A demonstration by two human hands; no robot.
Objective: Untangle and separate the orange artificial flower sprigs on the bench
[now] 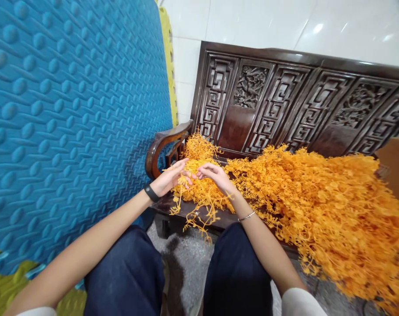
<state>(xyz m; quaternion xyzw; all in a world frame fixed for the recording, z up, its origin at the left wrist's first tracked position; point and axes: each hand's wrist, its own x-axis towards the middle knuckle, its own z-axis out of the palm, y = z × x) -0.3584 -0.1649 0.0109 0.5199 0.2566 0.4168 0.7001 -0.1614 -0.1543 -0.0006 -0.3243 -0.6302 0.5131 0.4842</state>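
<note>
My left hand (pixel 171 179) and my right hand (pixel 215 175) meet over a small clump of orange plastic sprigs (pixel 201 193) at the left end of a dark wooden bench (pixel 252 101). Both hands have their fingers pinched on thin orange stems of that clump. A black band sits on my left wrist and a thin silver bracelet on my right. A few loose sprigs hang over the bench's front edge between my knees.
A large heap of the same orange sprigs (pixel 334 210) covers the bench seat to the right. A blue embossed mat (pixel 70 109) with yellow edging stands at the left. The bench armrest (pixel 163 145) curves beside my left hand. White tiled wall behind; grey floor below.
</note>
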